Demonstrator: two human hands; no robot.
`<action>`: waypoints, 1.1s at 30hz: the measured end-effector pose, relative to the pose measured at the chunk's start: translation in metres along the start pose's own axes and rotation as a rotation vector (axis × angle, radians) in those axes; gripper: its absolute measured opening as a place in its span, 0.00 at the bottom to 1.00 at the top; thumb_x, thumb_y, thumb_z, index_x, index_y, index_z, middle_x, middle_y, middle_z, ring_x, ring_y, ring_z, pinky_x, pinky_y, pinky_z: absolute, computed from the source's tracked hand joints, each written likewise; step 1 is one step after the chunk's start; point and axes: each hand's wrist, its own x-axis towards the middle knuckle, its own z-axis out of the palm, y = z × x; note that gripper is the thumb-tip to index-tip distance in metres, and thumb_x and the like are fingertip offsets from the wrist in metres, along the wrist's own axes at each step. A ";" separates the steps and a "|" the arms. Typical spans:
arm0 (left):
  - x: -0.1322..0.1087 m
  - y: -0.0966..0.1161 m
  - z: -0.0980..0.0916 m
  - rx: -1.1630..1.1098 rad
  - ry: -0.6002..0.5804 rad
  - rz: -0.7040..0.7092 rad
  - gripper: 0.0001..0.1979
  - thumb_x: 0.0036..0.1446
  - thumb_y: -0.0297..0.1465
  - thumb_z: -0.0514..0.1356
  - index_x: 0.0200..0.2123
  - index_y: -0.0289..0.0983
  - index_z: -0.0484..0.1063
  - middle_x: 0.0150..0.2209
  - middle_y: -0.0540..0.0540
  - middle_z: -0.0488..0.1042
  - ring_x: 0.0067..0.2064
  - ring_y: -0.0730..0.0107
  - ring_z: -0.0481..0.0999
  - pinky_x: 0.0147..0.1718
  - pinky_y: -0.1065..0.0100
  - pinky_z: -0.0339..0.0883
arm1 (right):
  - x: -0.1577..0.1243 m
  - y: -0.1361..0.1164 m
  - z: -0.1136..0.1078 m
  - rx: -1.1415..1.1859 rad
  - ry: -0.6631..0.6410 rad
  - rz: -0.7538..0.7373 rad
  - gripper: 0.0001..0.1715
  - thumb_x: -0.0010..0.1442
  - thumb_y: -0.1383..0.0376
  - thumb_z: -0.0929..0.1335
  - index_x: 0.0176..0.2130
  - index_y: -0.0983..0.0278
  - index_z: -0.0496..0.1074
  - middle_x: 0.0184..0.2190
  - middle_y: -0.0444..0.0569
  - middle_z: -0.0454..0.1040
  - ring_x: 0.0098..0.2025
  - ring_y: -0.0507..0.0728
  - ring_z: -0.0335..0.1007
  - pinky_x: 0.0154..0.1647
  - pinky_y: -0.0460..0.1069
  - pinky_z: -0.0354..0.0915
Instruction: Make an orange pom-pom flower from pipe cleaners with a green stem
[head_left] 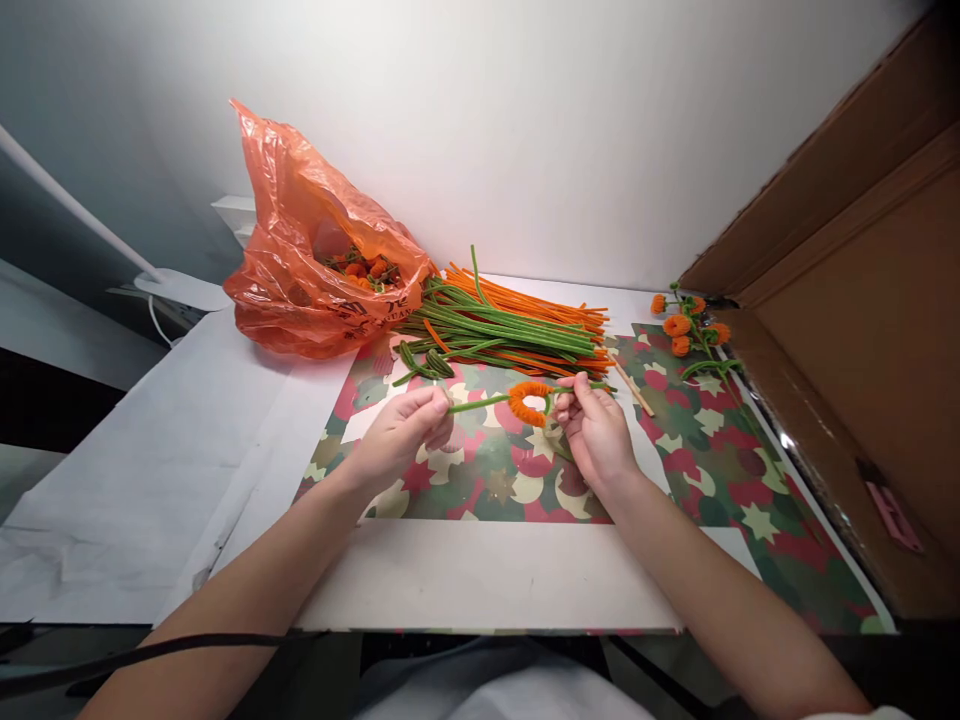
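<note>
My left hand pinches one end of a green pipe cleaner held level above the patterned paper. An orange pipe cleaner ring is wound round the middle of that green stem. My right hand pinches the stem just right of the orange ring, fingers closed on it. Both hands hover a little above the table, near its middle.
A pile of green and orange pipe cleaners lies behind the hands. An orange plastic bag with small orange pieces stands at the back left. A finished sprig with orange balls lies at the right, beside a cardboard box. A wooden stick lies nearby.
</note>
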 end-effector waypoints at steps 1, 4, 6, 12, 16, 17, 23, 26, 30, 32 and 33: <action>0.001 0.003 -0.002 -0.054 0.023 0.002 0.22 0.56 0.45 0.59 0.19 0.38 0.55 0.17 0.56 0.53 0.19 0.78 0.53 0.20 0.71 0.49 | 0.001 -0.002 0.000 -0.003 -0.002 -0.021 0.22 0.44 0.48 0.76 0.27 0.63 0.74 0.18 0.40 0.68 0.21 0.47 0.62 0.23 0.43 0.62; 0.003 0.011 -0.011 -0.099 0.002 -0.011 0.24 0.52 0.45 0.62 0.17 0.39 0.55 0.14 0.57 0.51 0.18 0.78 0.51 0.20 0.70 0.48 | 0.000 -0.006 0.000 -0.040 -0.010 -0.071 0.21 0.48 0.47 0.74 0.27 0.63 0.73 0.18 0.40 0.67 0.22 0.48 0.63 0.23 0.44 0.62; 0.002 0.015 -0.018 -0.053 -0.161 -0.083 0.25 0.50 0.47 0.63 0.16 0.39 0.57 0.13 0.55 0.53 0.17 0.77 0.53 0.19 0.70 0.48 | -0.001 -0.007 0.001 -0.047 -0.010 -0.090 0.21 0.49 0.47 0.73 0.27 0.62 0.73 0.18 0.40 0.66 0.22 0.48 0.63 0.24 0.45 0.63; -0.006 0.023 -0.039 0.109 -0.641 -0.365 0.22 0.52 0.47 0.62 0.16 0.40 0.62 0.13 0.50 0.60 0.15 0.74 0.57 0.15 0.69 0.50 | 0.000 -0.009 0.000 -0.015 -0.010 -0.090 0.22 0.45 0.47 0.75 0.27 0.62 0.73 0.16 0.39 0.65 0.20 0.48 0.62 0.23 0.45 0.63; -0.008 0.024 -0.040 0.121 -0.726 -0.400 0.21 0.53 0.45 0.62 0.15 0.40 0.65 0.11 0.51 0.59 0.14 0.73 0.58 0.15 0.69 0.55 | 0.002 -0.011 0.000 -0.009 -0.014 -0.076 0.24 0.42 0.46 0.76 0.26 0.62 0.74 0.16 0.39 0.65 0.20 0.48 0.61 0.23 0.44 0.62; -0.008 0.025 -0.039 0.121 -0.736 -0.400 0.20 0.53 0.44 0.62 0.16 0.40 0.66 0.11 0.50 0.61 0.15 0.73 0.59 0.15 0.70 0.56 | 0.002 -0.011 0.000 -0.011 -0.026 -0.067 0.24 0.41 0.46 0.76 0.25 0.63 0.74 0.15 0.39 0.65 0.20 0.48 0.61 0.22 0.44 0.61; -0.004 0.017 -0.018 0.110 -0.608 -0.309 0.15 0.52 0.42 0.64 0.37 0.38 0.74 0.34 0.44 0.75 0.34 0.66 0.74 0.33 0.67 0.71 | -0.002 -0.008 0.003 -0.071 -0.112 -0.012 0.24 0.42 0.46 0.76 0.25 0.63 0.74 0.15 0.40 0.66 0.20 0.48 0.61 0.21 0.44 0.59; -0.003 0.005 -0.003 0.146 -0.356 -0.232 0.15 0.56 0.40 0.61 0.43 0.39 0.69 0.41 0.44 0.73 0.39 0.66 0.75 0.36 0.67 0.71 | -0.006 -0.006 0.005 -0.057 -0.141 0.012 0.22 0.44 0.47 0.76 0.25 0.63 0.74 0.15 0.40 0.66 0.20 0.48 0.61 0.21 0.43 0.59; -0.005 -0.006 0.017 0.003 -0.229 -0.170 0.23 0.54 0.41 0.63 0.51 0.40 0.66 0.49 0.40 0.71 0.46 0.61 0.75 0.42 0.62 0.72 | -0.011 -0.001 0.008 -0.080 -0.161 0.051 0.22 0.45 0.48 0.75 0.25 0.63 0.74 0.15 0.40 0.67 0.20 0.48 0.62 0.21 0.43 0.61; -0.006 -0.007 0.025 -0.045 -0.248 -0.222 0.21 0.56 0.43 0.61 0.49 0.39 0.67 0.45 0.41 0.74 0.42 0.62 0.78 0.39 0.63 0.73 | -0.014 0.004 0.009 -0.094 -0.191 0.085 0.22 0.46 0.47 0.75 0.26 0.64 0.74 0.16 0.41 0.68 0.19 0.48 0.62 0.20 0.43 0.62; -0.006 -0.007 0.027 -0.043 -0.252 -0.247 0.19 0.57 0.43 0.60 0.47 0.38 0.69 0.42 0.43 0.75 0.39 0.63 0.79 0.36 0.65 0.73 | -0.015 0.006 0.009 -0.106 -0.209 0.101 0.23 0.48 0.47 0.74 0.27 0.65 0.75 0.17 0.41 0.69 0.19 0.48 0.63 0.20 0.43 0.62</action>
